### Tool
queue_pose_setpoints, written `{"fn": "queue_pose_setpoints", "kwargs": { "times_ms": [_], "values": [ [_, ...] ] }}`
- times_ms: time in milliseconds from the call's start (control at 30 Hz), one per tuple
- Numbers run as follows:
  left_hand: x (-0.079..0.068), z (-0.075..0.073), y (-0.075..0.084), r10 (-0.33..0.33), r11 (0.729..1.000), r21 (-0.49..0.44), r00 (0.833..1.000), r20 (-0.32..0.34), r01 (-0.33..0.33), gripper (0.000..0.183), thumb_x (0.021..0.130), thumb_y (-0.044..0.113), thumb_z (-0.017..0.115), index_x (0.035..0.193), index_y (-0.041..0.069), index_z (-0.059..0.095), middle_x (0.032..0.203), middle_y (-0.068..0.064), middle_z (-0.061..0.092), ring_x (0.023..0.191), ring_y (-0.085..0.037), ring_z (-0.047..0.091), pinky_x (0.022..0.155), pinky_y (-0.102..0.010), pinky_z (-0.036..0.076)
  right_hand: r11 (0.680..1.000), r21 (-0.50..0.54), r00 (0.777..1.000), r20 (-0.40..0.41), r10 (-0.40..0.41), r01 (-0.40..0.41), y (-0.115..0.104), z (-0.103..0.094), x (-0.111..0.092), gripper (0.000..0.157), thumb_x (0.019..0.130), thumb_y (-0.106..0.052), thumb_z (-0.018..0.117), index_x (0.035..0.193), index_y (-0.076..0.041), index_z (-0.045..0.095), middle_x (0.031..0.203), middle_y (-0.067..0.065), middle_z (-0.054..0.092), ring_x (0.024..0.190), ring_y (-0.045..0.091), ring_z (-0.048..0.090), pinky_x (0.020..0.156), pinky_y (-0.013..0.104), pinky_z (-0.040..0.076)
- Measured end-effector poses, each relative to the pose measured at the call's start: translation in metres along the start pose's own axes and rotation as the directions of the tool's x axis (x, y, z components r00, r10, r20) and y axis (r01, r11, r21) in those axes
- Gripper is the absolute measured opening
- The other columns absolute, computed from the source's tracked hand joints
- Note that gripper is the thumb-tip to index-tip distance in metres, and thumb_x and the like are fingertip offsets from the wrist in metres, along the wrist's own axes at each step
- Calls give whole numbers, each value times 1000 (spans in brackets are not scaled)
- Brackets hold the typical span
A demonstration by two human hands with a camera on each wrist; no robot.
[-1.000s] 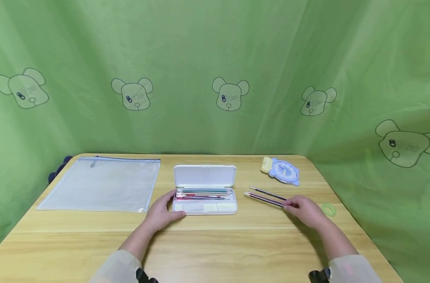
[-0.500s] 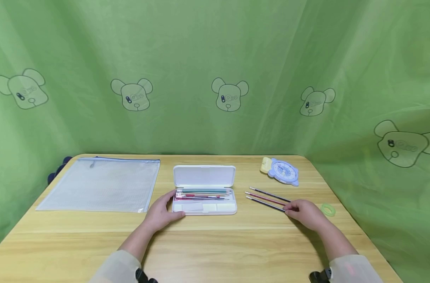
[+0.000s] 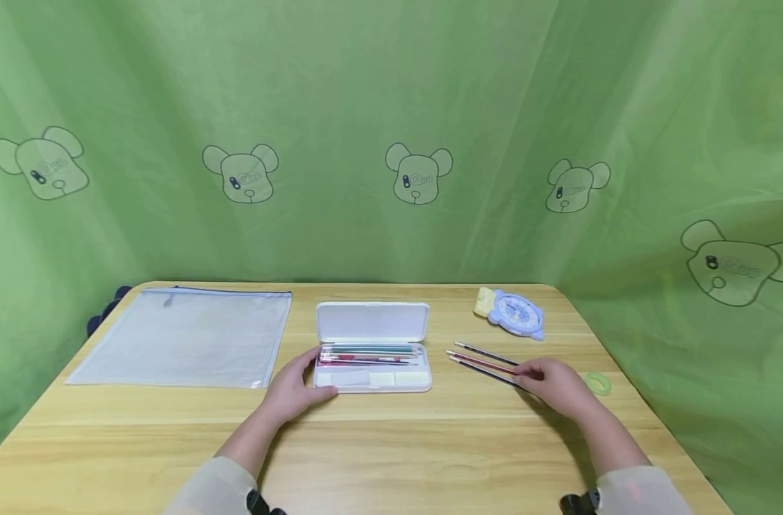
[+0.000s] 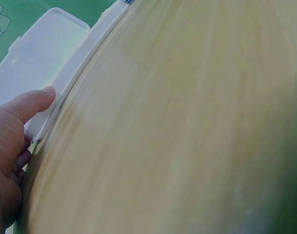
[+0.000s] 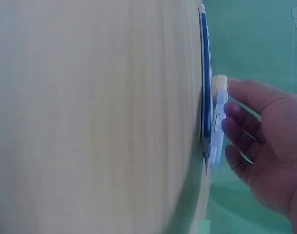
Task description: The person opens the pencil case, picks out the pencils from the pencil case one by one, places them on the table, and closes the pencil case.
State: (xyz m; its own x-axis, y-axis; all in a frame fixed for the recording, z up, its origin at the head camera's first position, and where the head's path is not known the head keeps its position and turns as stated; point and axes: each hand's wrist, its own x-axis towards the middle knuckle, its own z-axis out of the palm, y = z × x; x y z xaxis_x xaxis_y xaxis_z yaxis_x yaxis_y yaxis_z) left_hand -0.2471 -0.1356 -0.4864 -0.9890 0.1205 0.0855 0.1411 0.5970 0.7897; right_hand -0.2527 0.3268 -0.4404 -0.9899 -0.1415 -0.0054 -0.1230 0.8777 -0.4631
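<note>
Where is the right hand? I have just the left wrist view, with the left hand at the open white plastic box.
Observer: The right hand is at the right-hand ends of three slim pencils, one red between two dark.
Operator: What's inside the white plastic box?
Observer: Thin teal and red pencils lie lengthwise along its back part.
Operator: And beyond those three outside it?
Observer: A light-blue, round, clock-faced piece lies farther back on the pale wooden table.
</note>
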Motion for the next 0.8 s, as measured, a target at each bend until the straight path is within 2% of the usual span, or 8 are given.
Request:
{"fn": "queue_pose_setpoints", "kwargs": {
  "times_ms": [267, 467, 800],
  "values": [
    [-1, 0, 0, 7, 1000, 8, 1000, -7, -7, 89, 73, 32, 84, 146, 2, 43, 148, -22, 47, 139, -42, 41, 117, -54, 34, 994, 57, 995, -47, -87, 90, -32, 9, 13, 21, 90, -23, 69, 104, -7, 74, 99, 8, 72, 92, 21, 65, 85, 44, 55],
    [0, 0, -1, 8, 1000, 12, 1000, -8, -8, 89, 74, 33, 84, 146, 2, 42, 148, -22, 47, 138, -42, 41, 116, -54, 34, 981, 151, 992, -26, -120, 123, -63, 20, 29, 22, 90, -20, 69, 105, -6, 73, 97, 5, 71, 89, 15, 61, 80, 33, 53],
    [1, 1, -1, -7, 1000, 6, 1000, -1, 7, 90, 74, 34, 84, 147, 3, 41, 149, -21, 46, 140, -41, 40, 117, -53, 33, 962, 207, 984, -14, -180, 179, -109, 45, 50, 21, 91, -16, 67, 107, -4, 73, 102, 9, 70, 96, 21, 64, 89, 41, 55]
  ]
}}
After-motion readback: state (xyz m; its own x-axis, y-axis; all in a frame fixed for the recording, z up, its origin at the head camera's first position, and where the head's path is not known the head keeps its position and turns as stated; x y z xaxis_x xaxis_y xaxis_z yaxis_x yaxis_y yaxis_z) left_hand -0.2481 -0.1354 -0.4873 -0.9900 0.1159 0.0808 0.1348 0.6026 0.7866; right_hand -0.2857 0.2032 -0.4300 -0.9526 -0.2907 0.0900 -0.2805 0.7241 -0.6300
